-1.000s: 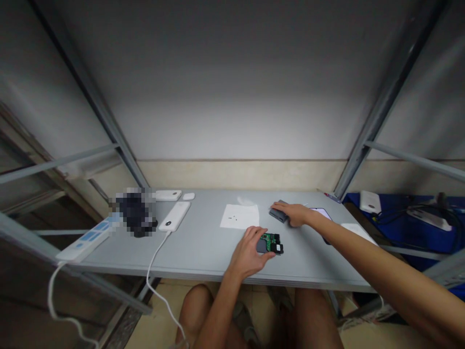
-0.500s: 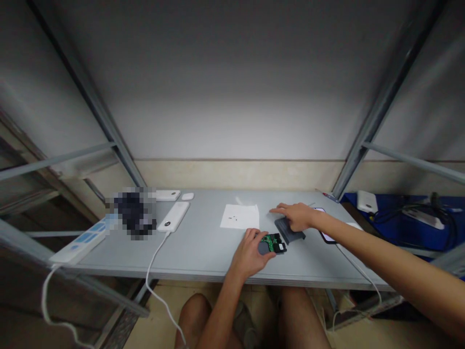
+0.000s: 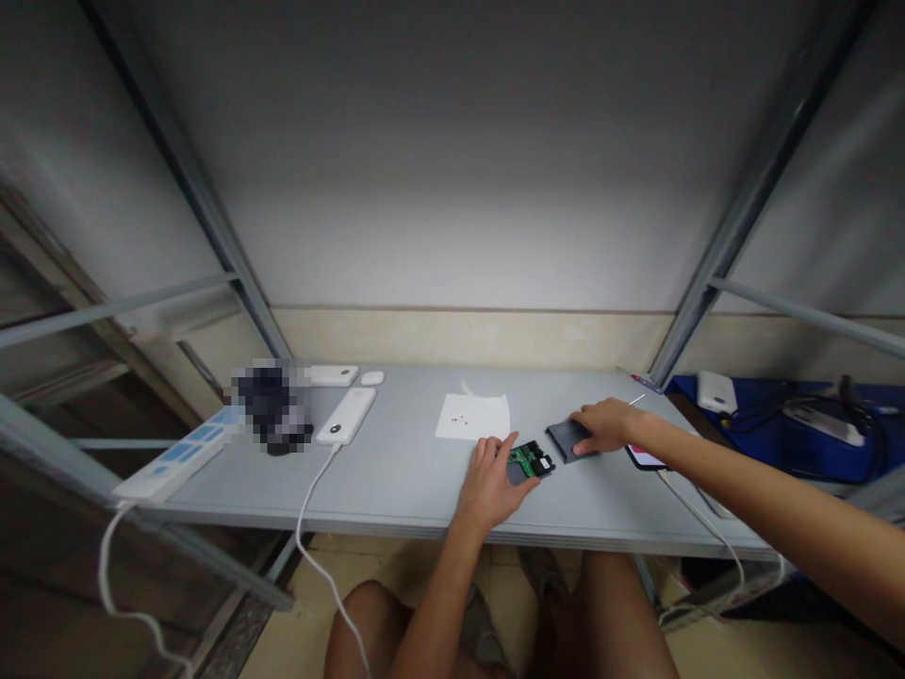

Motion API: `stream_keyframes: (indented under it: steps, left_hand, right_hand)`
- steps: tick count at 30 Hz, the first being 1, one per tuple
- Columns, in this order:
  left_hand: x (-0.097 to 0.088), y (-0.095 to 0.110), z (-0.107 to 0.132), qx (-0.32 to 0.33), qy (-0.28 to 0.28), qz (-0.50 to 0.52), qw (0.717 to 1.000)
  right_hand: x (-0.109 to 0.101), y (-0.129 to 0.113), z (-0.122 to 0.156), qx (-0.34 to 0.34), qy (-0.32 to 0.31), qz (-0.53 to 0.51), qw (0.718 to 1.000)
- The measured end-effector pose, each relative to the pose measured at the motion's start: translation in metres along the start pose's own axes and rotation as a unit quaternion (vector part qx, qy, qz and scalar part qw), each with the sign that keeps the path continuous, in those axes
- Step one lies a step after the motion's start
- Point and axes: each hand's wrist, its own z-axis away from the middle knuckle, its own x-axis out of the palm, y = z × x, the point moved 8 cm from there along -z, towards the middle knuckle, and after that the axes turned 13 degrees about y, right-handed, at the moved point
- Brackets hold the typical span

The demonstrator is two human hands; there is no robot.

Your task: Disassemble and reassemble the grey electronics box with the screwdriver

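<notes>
My left hand point(image 3: 487, 483) is closed around the left end of a small opened electronic device point(image 3: 532, 460), its green circuit board and black parts facing up on the table. To the right of it, my right hand point(image 3: 606, 424) grips a flat dark grey cover point(image 3: 564, 439) by its right side, thumb on top. A small gap separates the cover from the device. Behind them lies a white sheet of paper point(image 3: 487, 413) bearing several tiny dark pieces, too small to name. A thin light rod point(image 3: 637, 400) pokes out just beyond my right wrist.
A phone point(image 3: 645, 458) lies partly under my right forearm. On the left are a white power bank point(image 3: 348, 417) with a cable, a power strip point(image 3: 180, 462) and a blurred dark object point(image 3: 272, 405). Metal posts point(image 3: 697, 302) frame the grey table point(image 3: 417, 490).
My right hand has gone from pointing with its index finger over the cover to gripping its right side. The cover is turned and sits slightly farther right. My left hand keeps the device.
</notes>
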Motion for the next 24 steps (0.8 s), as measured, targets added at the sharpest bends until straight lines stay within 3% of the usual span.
stream_keyframes:
  steps: [7,18,24]
  left_hand:
    - [0.002,0.002,-0.001,0.017,-0.012,-0.014,1.0]
    - [0.003,0.004,-0.008,0.03,-0.031,0.026,0.999]
    - [0.002,0.002,-0.008,-0.003,-0.038,0.029,0.999]
  right_hand:
    - [0.006,-0.025,0.019,-0.068,0.034,-0.095,0.993]
    - [-0.006,-0.053,0.028,-0.035,0.13,-0.107,0.985]
    - [-0.011,-0.058,0.022,-0.029,0.139,-0.087,0.986]
